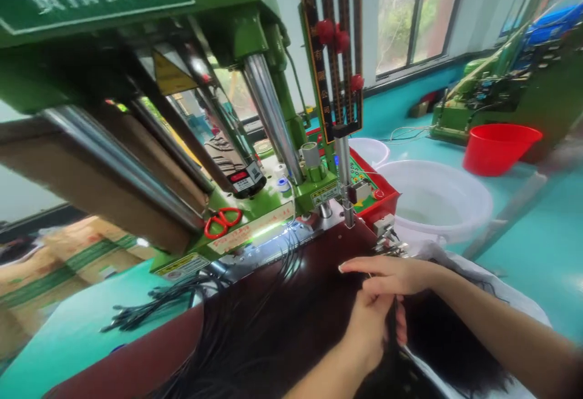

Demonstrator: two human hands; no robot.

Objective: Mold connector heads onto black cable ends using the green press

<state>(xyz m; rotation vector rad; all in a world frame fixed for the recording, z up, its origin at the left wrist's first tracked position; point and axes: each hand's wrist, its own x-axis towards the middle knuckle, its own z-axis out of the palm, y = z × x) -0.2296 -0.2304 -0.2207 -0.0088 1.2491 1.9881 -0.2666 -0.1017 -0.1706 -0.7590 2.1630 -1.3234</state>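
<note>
My left hand (371, 329) is closed around a dark strand of black cables (392, 326) in front of the machine. Over it lies my right hand (401, 274), its index finger stretched to the left and its other fingers bent against the left hand. Whatever the right fingers grip is hidden. Beside my hands, a loose mass of black cables (246, 326) drapes across the dark red tabletop (337, 247). Several thin cables run up to the lit mould area (273, 235) of the green machine (255, 198). Small metallic connector-like pieces (392, 244) lie just beyond my right hand.
Red-handled scissors (223, 223) rest on the machine's front. More cables (146, 308) hang at its left side. A red control box (373, 186), a white tub (437, 195) and a red bucket (498, 150) stand to the right. Cardboard boxes (68, 259) are at left.
</note>
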